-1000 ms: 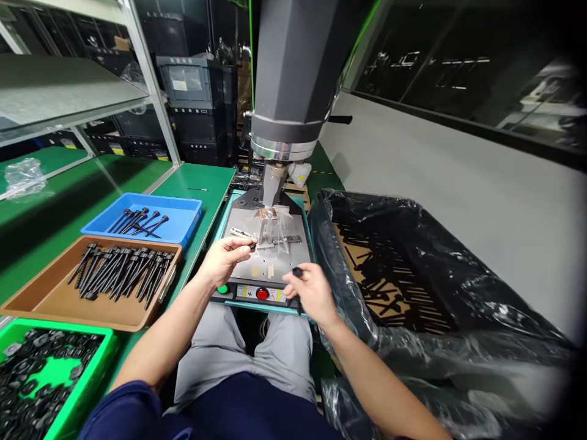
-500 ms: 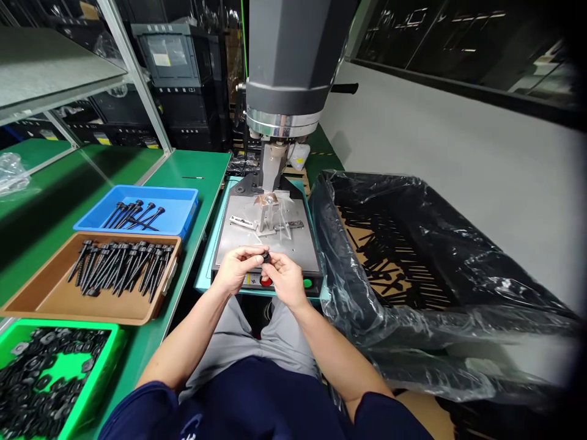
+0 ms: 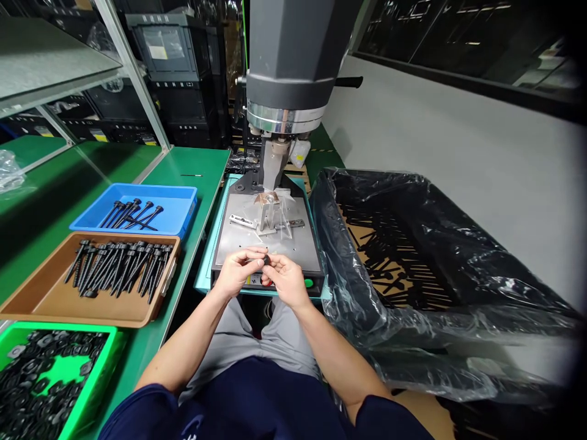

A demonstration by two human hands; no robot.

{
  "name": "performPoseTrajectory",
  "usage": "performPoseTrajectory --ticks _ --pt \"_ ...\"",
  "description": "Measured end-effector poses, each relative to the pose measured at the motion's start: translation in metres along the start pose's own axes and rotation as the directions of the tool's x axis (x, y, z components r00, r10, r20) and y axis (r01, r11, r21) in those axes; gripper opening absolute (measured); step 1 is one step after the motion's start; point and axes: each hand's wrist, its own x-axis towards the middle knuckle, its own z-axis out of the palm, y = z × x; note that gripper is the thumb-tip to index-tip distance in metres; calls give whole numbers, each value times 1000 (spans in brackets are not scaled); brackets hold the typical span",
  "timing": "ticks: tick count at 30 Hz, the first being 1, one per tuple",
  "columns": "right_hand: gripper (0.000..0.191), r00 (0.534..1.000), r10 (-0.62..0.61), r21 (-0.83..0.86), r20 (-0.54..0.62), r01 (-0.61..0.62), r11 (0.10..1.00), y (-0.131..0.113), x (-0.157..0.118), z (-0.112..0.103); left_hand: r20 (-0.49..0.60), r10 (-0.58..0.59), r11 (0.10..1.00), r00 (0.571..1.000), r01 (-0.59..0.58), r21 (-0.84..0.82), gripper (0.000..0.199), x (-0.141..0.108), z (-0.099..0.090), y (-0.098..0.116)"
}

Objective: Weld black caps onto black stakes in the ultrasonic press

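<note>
Between the fingertips of both hands is a small black part [image 3: 266,260], mostly covered, so its exact kind does not show. My left hand [image 3: 236,273] pinches it from the left. My right hand [image 3: 288,281] grips it from the other side with thumb and fingers. Both hands are over the front edge of a press machine's metal base plate [image 3: 293,250]. Farther back on that plate stands a metal fixture [image 3: 268,214] with clear guards, under the machine's grey head [image 3: 290,79]. A green button [image 3: 309,283] and a partly hidden red button sit just below my hands.
On the left bench are a blue tray [image 3: 183,211] and a brown tray [image 3: 50,281] of black bolt-like rods, plus a green tray [image 3: 110,348] of small black pieces. A plastic-lined box [image 3: 481,263] at right holds many black rods. A black lever [image 3: 349,82] sticks out from the machine.
Both hands stay in place above the plate's front edge. The black part is slightly more hidden by the fingers. The view has shifted a little.
</note>
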Motion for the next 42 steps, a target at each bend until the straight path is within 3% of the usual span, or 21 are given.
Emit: performPoseTrajectory --ticks 5,11,13,15,17,19,21,25,28,32,36,39,42 --pt "30 1000 1 109 -2 -1 994 10 0 -5 39 22 999 999 -24 49 21 -6 2 -8" --pt "38 995 56 176 79 -70 982 18 -3 -21 119 -43 996 992 34 81 38 -2 -3 -17" --pt "39 993 102 193 58 -111 975 19 -5 -26 22 -86 996 996 85 35 41 8 -9 -23" --pt "38 991 130 204 13 -129 970 21 -7 -29 -151 -106 994 983 107 -5 42 24 -17 -29" --pt "35 990 142 201 -10 -137 970 23 -8 -30 -300 -71 997 951 76 6 45 46 -23 -35" --pt "35 988 155 201 -9 -150 968 25 -7 -31 -361 -9 998 933 29 51 50 69 -26 -40" --pt "37 983 183 211 7 -181 961 27 -5 -31 -349 8 998 937 15 65 54 89 -26 -44" --pt "43 961 273 245 50 -277 929 37 4 -29 -241 -78 996 967 85 21 54 110 -22 -42" --pt "45 937 335 267 101 -350 898 49 16 -24 -176 -154 988 972 153 -18 48 108 -18 -33" --pt "47 918 363 297 160 -395 869 66 39 -8 -106 -130 982 986 113 -153 57 97 -7 -10" --pt "47 951 279 289 137 -308 906 75 72 18 -80 -141 955 987 115 -273 75 90 5 13" --pt "41 995 85 253 53 -96 963 70 100 28 -85 -151 931 985 112 -347 85 89 9 22" --pt "40 992 -124 124 -34 127 984 57 123 20 -90 -163 919 982 118 -377 94 87 7 23"
